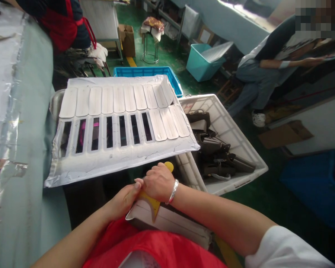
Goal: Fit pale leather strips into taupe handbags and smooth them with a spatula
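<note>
Right hand [159,183]: fingers wrapped around yellow tool [154,204].
Left hand [128,197]: fingers bent — hold unclear.
Slotted panel [106,162]: white strips [118,99] cover upper row — seven lower slots bare.

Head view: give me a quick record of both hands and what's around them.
Right hand: closed on a yellow tool
Left hand: beside the right hand; its grip is hidden
Below hands: long white piece
Ahead: slotted white board bearing rounded white strips
Board's right: white crate with dark items
Behind board: blue crate
</note>
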A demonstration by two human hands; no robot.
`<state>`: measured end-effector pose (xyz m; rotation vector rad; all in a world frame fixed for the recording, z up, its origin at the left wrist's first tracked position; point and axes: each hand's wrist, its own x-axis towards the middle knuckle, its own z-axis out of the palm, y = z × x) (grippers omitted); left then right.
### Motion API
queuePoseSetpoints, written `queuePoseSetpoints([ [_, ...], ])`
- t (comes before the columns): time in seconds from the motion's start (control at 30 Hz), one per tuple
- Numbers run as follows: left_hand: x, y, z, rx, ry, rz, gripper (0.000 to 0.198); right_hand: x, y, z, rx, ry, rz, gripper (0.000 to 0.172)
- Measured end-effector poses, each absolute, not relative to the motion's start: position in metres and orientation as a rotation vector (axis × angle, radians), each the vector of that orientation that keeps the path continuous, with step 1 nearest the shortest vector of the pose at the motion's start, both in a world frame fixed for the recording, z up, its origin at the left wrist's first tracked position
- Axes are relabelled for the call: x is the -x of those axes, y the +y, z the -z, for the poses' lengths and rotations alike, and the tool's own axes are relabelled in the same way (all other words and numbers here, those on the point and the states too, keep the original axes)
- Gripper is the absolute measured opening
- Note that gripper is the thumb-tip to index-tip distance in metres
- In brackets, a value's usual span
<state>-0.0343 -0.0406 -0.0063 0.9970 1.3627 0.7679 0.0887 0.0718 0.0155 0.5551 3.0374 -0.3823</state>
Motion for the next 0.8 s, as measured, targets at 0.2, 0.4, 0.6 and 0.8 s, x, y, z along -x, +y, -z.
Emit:
queuePoseSetpoints([
  [0.2, 0.033, -0.028, 0.000, -1.113, 1.313, -0.709, 0.058, -0.100, 0.065, -0.020, -0.712, 2.920, 0.405, 0.056],
  [0.4, 0.047, -0.041, 0.009, -0.844, 1.189, -0.747, 0.070, -0.115, 0.054, -0.028, -0.879, 2.825, 0.367, 0.050],
  [0.6, 0.065, -0.044, 0.010, -0.885, 1.065, -0.596, 0.056, -0.111, 0.058, -0.030, -0.898, 2.758, 0.385, 0.055],
  [0.8, 0.063, -0.037, 0.003, -1.042, 1.172, -0.556, 0.049, -0.104, 0.065, -0.025, -0.871, 2.763, 0.401, 0.053],
])
